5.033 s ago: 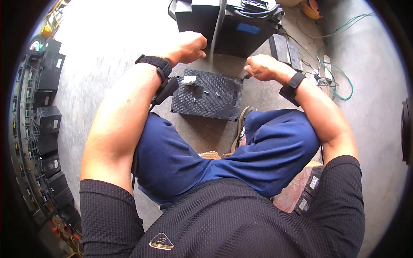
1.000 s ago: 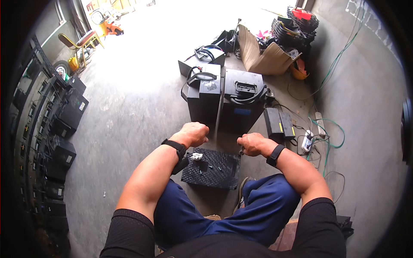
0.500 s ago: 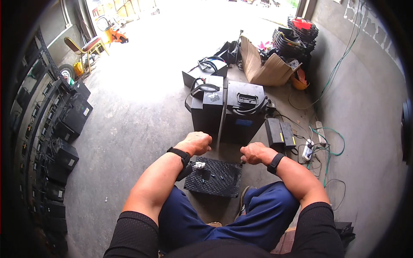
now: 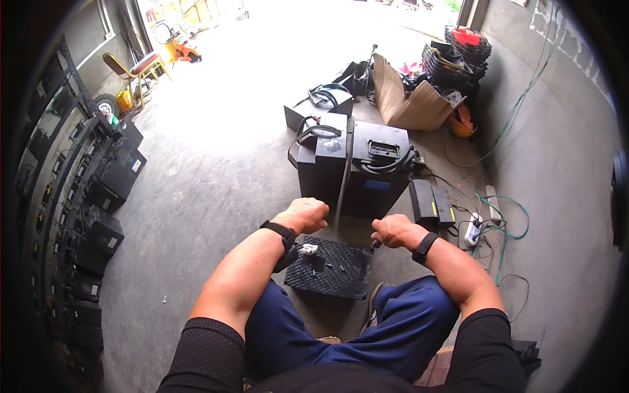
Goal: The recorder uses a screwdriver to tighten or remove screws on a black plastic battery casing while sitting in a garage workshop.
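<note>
My left hand [image 4: 306,215] is closed, knuckles up, in front of the black box-shaped units and above the far left side of a black textured slab [image 4: 354,265]. My right hand [image 4: 395,230], also closed, is at the slab's far right corner, with a small dark bit showing below its fingers. The curled fingers hide whatever either hand may hold. On the slab lie a crumpled white piece [image 4: 308,249] and a few small screw-like pieces [image 4: 329,266]. Just beyond my hands stand a tall black case [image 4: 379,187] with a coiled cable on top and another black case [image 4: 321,167].
Two black rectangular blocks [image 4: 424,203], a white power strip [image 4: 473,229] and green wires [image 4: 524,226] lie along the right wall. Folded cardboard [image 4: 413,111] leans near stacked black parts [image 4: 455,65]. Black boxes [image 4: 118,167] line the left rack; a chair [image 4: 141,69] stands farther back.
The whole view has shifted slightly to one side. Both hands keep nearly the same closed pose over the same spots, and the slab and cases stay in place.
</note>
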### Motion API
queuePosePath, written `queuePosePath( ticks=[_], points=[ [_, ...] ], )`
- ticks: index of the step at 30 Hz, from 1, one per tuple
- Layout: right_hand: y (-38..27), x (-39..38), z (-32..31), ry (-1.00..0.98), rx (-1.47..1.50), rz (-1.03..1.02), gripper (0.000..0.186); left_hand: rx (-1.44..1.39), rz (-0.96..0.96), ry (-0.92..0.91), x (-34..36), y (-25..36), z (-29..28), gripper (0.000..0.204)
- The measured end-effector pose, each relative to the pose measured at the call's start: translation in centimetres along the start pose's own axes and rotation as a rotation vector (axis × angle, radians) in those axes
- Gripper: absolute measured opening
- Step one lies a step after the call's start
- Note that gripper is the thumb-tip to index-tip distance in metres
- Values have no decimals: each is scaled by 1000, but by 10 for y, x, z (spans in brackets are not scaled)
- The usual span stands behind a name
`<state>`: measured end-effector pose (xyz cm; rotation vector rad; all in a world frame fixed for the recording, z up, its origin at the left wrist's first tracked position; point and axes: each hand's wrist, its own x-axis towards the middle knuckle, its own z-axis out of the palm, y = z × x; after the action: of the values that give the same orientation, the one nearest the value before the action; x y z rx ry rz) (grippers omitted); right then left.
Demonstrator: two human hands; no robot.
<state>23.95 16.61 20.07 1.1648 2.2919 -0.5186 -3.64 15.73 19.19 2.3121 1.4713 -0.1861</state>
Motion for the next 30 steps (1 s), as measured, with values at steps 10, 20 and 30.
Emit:
queuePosePath(
  ticks=[10,20,30],
  points=[
    [3,1,5,88,-62,-46,31,-4,-3,-4,1,2,-2,33],
    [15,3,14,69,-55,-73,36,14,28,8,4,4,-1,29],
    [13,-4,12,130,-75,-70,34,12,25,10,1,6,-3,28]
  ],
)
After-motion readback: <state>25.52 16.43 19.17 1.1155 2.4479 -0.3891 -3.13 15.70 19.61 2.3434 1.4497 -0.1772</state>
